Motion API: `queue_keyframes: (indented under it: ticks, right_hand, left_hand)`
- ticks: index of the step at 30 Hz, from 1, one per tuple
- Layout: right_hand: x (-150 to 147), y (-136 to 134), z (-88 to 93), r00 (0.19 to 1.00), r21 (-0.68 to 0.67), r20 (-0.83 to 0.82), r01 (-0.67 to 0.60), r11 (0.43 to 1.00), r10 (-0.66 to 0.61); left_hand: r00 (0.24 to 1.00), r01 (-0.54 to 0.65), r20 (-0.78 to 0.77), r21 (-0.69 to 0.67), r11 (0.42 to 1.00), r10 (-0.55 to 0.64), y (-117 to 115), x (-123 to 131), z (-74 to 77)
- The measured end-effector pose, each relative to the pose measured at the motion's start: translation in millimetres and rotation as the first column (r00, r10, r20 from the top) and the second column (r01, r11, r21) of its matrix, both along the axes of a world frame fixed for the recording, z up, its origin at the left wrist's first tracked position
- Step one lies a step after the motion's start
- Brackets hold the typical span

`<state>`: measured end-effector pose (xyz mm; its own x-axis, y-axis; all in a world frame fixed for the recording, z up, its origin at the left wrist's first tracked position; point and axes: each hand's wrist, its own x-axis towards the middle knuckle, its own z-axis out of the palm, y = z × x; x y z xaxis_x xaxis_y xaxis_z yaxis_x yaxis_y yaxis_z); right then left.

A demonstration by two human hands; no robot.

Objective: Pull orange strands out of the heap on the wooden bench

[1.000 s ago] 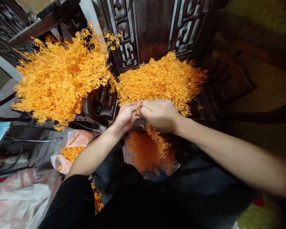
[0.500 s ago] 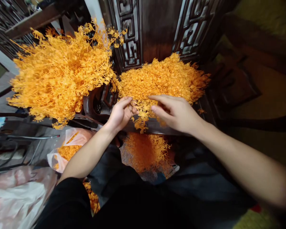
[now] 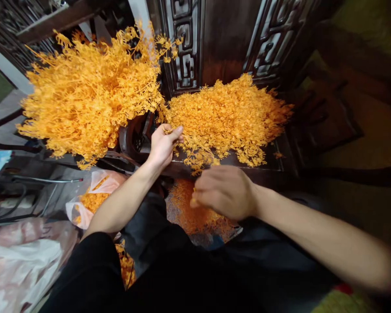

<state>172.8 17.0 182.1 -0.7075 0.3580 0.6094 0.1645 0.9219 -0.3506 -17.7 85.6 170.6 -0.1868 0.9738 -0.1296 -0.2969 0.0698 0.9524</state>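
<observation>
Right hand (image 3: 226, 191) motion-blurred; whether its grip encloses an orange piece cannot be told. It covers part of the orange heap in the tray (image 3: 211, 237) below the counter (image 3: 263, 169). Left pile (image 3: 87, 93) partly hides the carved chair arm (image 3: 135, 139).

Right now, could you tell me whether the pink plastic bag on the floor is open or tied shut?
Open: the pink plastic bag's mouth gapes, showing orange pieces inside.

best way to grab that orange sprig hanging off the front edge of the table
Pinch the orange sprig at its upper stems, where they lie on the dark table, coming from the front. The thin branches dangle over the edge there, free of the main orange pile.
</observation>
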Motion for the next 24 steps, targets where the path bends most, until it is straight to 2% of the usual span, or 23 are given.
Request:
queue_keyframes:
  ticks: [2, 4, 6, 8, 11, 13, 15, 18, 20, 22, 24]
  right_hand:
    - [8, 8, 2.7, 0.986, -0.209, -0.03, 0.153, 0.966, -0.162]
    - [17, 24, 4.5, 0.924, -0.395, -0.026, 0.341, 0.853, -0.381]
    - [26, 40, 4.2, 0.882, -0.5, 0.002, 0.409, 0.763, -0.471]
    - [30, 53, 0.2, 0.895, -0.572, 0.047, 0.389, 0.722, -0.444]
    - [29, 65, -10.9, 0.962, -0.676, 0.133, 0.265, 0.687, -0.239]
    - [26, 70, -17.7, 0.975, -0.707, 0.169, 0.221, 0.672, -0.142]
    - [23, 70, -21.0, 0.971, -0.683, 0.184, 0.239, 0.69, -0.154]
    - [15, 65, -18.6, 0.962, -0.629, 0.207, 0.271, 0.728, -0.179]
    - [10, 60, -13.9, 0.951, -0.599, 0.24, 0.303, 0.741, -0.195]
    - [10, 63, -8.6, 0.938, -0.564, 0.248, 0.343, 0.751, -0.242]
    - [19, 76, -4.4, 0.897, -0.531, 0.174, 0.433, 0.728, -0.407]
  left_hand:
    - [0.992, 0.127, -0.014, 0.024, 0.992, -0.127, -4, -4, 3.7]
    - [0.974, 0.225, -0.025, 0.061, 0.972, -0.224, -11, -6, 7.1]
    - [0.957, 0.29, -0.033, 0.083, 0.953, -0.288, -19, -5, 9.2]
    - [0.943, 0.333, -0.045, 0.094, 0.938, -0.33, -23, -4, 9.7]
    - [0.925, 0.378, -0.093, 0.096, 0.921, -0.37, -25, -6, 9.5]
    - [0.901, 0.417, -0.161, 0.054, 0.907, -0.404, -25, -8, 10.4]
    - [0.837, 0.482, -0.277, -0.034, 0.876, -0.471, -23, -11, 12.5]
    - [0.63, 0.602, -0.473, -0.204, 0.772, -0.616, -21, -13, 17.6]
    - [0.481, 0.662, -0.545, -0.289, 0.692, -0.687, -19, -14, 22.4]
    - [0.416, 0.691, -0.545, -0.331, 0.643, -0.728, -19, -16, 28.4]
    - [0.4, 0.714, -0.479, -0.371, 0.593, -0.782, -21, -19, 34.3]
